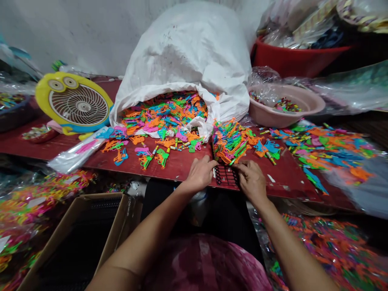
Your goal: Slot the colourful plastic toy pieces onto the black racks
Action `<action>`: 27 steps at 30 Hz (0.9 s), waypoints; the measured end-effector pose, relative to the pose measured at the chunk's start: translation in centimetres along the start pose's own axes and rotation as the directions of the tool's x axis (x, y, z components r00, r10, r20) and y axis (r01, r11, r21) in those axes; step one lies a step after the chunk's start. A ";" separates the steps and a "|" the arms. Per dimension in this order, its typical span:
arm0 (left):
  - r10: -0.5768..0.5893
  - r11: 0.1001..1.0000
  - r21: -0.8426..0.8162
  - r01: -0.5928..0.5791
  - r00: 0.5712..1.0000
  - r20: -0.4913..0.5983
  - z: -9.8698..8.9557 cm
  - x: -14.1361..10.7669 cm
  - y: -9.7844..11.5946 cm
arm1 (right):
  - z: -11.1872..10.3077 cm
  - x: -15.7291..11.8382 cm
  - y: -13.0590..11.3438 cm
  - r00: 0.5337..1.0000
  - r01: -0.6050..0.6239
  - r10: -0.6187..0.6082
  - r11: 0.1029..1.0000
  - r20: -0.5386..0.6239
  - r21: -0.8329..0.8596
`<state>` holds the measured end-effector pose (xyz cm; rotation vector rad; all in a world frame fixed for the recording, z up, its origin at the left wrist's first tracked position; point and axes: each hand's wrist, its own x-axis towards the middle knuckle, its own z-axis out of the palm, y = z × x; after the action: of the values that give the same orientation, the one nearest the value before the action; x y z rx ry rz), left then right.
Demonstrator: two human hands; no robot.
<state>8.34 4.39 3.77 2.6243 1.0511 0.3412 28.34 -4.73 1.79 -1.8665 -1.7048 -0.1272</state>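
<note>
A black plastic grid rack (pixel 226 176) lies at the table's front edge, its near rows bare. Small colourful plastic toy guns (pixel 232 139) stand packed in its far part. My left hand (pixel 200 173) is closed at the rack's left edge, its fingertips by the front row of toys. On the other side, my right hand (pixel 252 178) has its fingers pinched together by the same row; what they hold is hidden. More toy guns lie loose on the red table (pixel 182 171) to both sides of the rack.
Behind the rack, a large white sack (pixel 188 48) spills toy guns. A yellow fan (pixel 80 105) stands left, a pink basin (pixel 287 105) right, a red tub (pixel 300 56) behind it. Below left is a cardboard box (pixel 118 214) with black pieces; toy heaps (pixel 333 246) lie below right.
</note>
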 end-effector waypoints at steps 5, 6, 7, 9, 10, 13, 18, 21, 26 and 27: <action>0.021 0.999 0.026 -0.021 0.999 -0.030 0.1 -0.4 0.3 | -0.3 -0.1 -0.5 0.997 0.012 -0.004 0.994 0.072 -0.109; 0.021 0.999 0.030 -0.020 0.999 -0.040 0.2 -0.6 0.5 | -0.4 -0.1 -0.5 0.996 0.013 -0.002 0.993 0.088 -0.119; 0.018 0.999 0.034 -0.017 0.998 -0.054 0.3 -0.8 0.7 | -0.6 -0.1 -0.5 0.994 0.017 -0.004 0.992 0.106 -0.124; 0.007 0.999 0.039 -0.004 0.997 -0.082 0.6 -1.2 1.2 | -0.7 0.3 -0.2 0.990 0.032 -0.016 0.993 0.140 -0.117; 0.000 0.999 0.042 0.003 0.996 -0.090 0.8 -1.4 1.5 | -0.8 0.6 0.0 0.987 0.043 -0.025 0.994 0.158 -0.105; -0.034 0.998 0.047 0.038 0.996 -0.081 1.0 -1.5 2.7 | -0.8 2.0 0.9 0.977 0.074 -0.062 0.996 0.203 -0.052; -0.085 0.995 0.055 0.085 0.996 0.005 1.3 -0.3 5.1 | 0.0 5.1 2.4 0.963 0.116 -0.114 0.993 0.243 0.008; -0.133 0.988 0.077 0.132 0.991 0.016 1.8 0.6 6.2 | 0.6 6.3 2.8 0.961 0.125 -0.116 0.992 0.250 -0.020; -0.178 0.981 0.074 0.178 0.984 -0.012 2.3 1.4 6.4 | 0.8 6.1 2.2 0.951 0.133 -0.103 0.987 0.290 -0.086; -0.170 0.982 0.076 0.170 0.985 -0.008 2.3 1.5 6.3 | 0.7 5.8 2.0 0.953 0.136 -0.103 0.986 0.286 -0.098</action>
<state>14.08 0.70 4.01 2.5757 1.3030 0.2700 30.94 0.73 3.11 -1.9391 -2.0437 -0.0099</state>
